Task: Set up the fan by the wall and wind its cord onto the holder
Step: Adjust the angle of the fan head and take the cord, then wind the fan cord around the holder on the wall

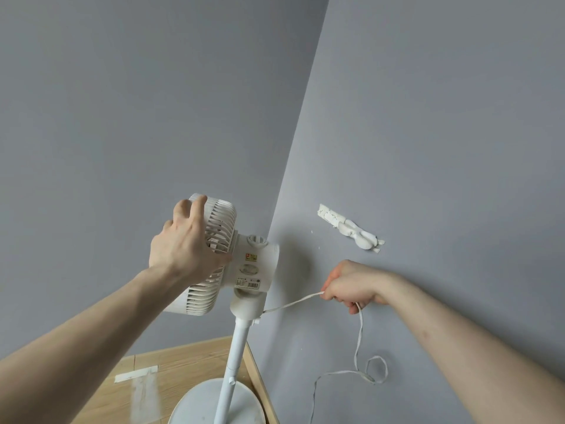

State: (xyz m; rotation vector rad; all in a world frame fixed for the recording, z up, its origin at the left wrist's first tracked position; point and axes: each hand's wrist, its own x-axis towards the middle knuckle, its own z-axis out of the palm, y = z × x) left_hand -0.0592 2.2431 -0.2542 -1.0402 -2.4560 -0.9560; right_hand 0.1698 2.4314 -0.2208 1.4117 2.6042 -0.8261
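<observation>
The fan (232, 270) stands upright in the room corner, its round base (214, 402) on the wooden floor (146, 390) and its motor housing close to the grey wall (428, 117).

Left hand (186, 243): fingers spread over the grille of the fan head, steadying it.

Right hand (351, 286): closed around the white cord (360, 332), to the right of the fan and near the wall. From this hand the cord runs nearly taut to the fan neck; the remainder hangs down the wall, forms one loose loop, and leaves the view at the bottom edge.

The holder (351, 229) is fixed to the wall, up and to the right of the fan head, just above the right hand. No cord is on it.

Step in hand, as judged: positioning appears nearly complete and winding has not started. The next move calls for raising the gripped cord to the holder and laying the first turn around it, while the fan is kept from tipping.

Obstructions: the hanging loop may kink or snag during winding. Strips of tape (136, 374) lie on the floor left of the base, clear of the work.
</observation>
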